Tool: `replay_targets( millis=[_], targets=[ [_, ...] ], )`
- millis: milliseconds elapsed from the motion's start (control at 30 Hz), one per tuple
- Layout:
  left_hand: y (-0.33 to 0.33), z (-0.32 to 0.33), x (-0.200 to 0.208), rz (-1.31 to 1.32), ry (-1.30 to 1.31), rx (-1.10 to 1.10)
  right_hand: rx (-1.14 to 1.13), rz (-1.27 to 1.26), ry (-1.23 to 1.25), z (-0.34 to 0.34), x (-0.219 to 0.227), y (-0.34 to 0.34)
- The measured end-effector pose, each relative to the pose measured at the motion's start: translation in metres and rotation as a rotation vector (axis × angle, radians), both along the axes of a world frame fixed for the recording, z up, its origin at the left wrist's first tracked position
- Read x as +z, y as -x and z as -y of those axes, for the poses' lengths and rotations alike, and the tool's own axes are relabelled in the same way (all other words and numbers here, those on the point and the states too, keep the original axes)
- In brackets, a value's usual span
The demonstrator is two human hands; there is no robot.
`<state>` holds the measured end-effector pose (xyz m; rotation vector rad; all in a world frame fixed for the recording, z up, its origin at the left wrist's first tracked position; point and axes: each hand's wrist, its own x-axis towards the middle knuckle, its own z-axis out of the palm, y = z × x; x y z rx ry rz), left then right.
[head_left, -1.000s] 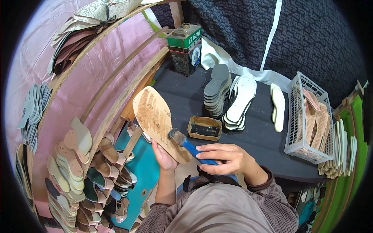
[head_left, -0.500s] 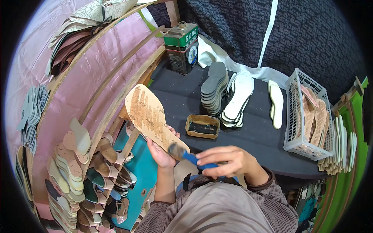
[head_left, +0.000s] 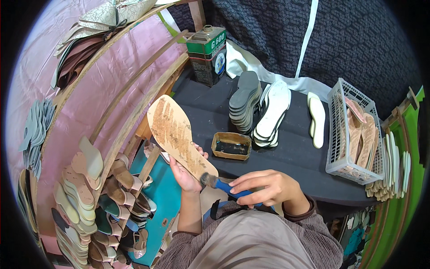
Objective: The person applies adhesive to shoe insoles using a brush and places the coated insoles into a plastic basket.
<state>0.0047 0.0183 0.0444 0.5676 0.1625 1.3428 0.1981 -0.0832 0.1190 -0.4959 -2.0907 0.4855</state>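
A tan shoe sole [head_left: 172,127] with brown streaks across its face lies tilted in my left hand [head_left: 184,175], its wide end pointing up and to the left. The fingers wrap under its narrow half, and some tips show at its right edge. My right hand [head_left: 264,188] grips the blue handle of a brush [head_left: 233,187]. The dark bristles touch the sole's narrow end, near its lower edge. Just beyond the hands, a shallow brown tray [head_left: 247,155] with dark stuff inside stands on the black-covered table [head_left: 291,166].
Stacks of grey soles [head_left: 244,101] and white soles [head_left: 273,110] lie behind the tray. A green and black metal can [head_left: 207,58] stands at the back. To the right are a pair of cream soles [head_left: 317,119] and a white plastic basket [head_left: 333,154]. Shoes [head_left: 121,175] fill a rack at left.
The brush has slid slightly right and down along the sole's narrow end. My left hand still holds the sole, which has shifted only a little.
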Motion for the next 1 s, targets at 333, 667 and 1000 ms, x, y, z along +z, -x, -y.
replay_targets(
  millis=[333, 667, 1000],
  targets=[
    [-0.002, -0.001, 0.004, 0.005, 0.031, 0.061, -0.069, 0.016, 0.035, 0.005, 0.0, -0.004],
    [0.0, -0.005, 0.0, -0.013, 0.029, 0.146, -0.166, 0.026, 0.031, 0.005, 0.004, -0.004],
    [0.003, -0.007, -0.004, 0.023, 0.058, 0.136, -0.103, -0.156, 0.057, 0.008, 0.002, -0.013]
  ],
)
